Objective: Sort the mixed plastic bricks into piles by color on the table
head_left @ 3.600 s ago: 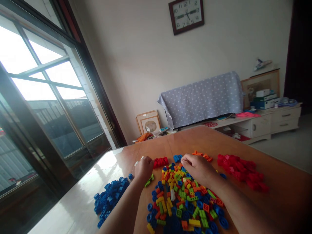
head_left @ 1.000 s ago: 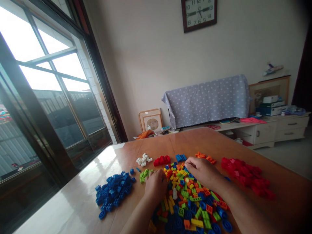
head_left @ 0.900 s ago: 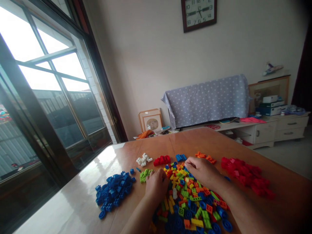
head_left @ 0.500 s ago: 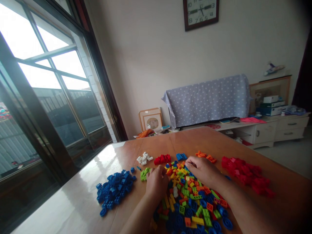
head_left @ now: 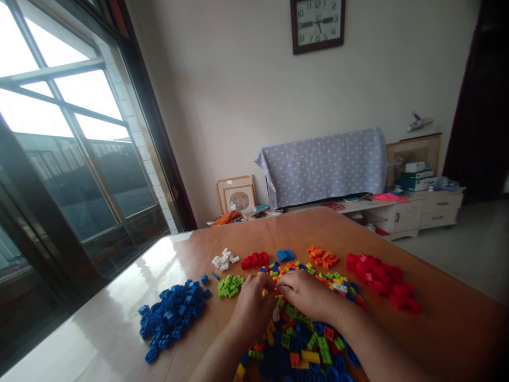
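Observation:
Both my hands rest on a mixed heap of small coloured bricks (head_left: 306, 339) on a wooden table (head_left: 437, 329). My left hand (head_left: 254, 300) is curled, its fingertips pinching a small yellow brick (head_left: 264, 292) at the heap's far edge. Beside it, fingers bent down into the heap, my right hand (head_left: 304, 294) touches the bricks; what it holds, if anything, is hidden. Around the heap lie sorted groups: a blue pile (head_left: 170, 315), green bricks (head_left: 229, 285), white bricks (head_left: 222, 259), a small red group (head_left: 254, 260), a small blue group (head_left: 285, 254), orange bricks (head_left: 320, 255) and a large red pile (head_left: 379, 273).
A large window (head_left: 59, 148) runs along the left of the table. Behind the table stand a low cabinet (head_left: 401, 212), a thing under a dotted grey cloth (head_left: 322, 167), picture frames on the floor (head_left: 235, 195) and a wall clock (head_left: 317, 24).
My right hand has slid left and nearer, close to the left hand. My left hand moved from the white bricks to the heap's edge. The camera turned a little to the right.

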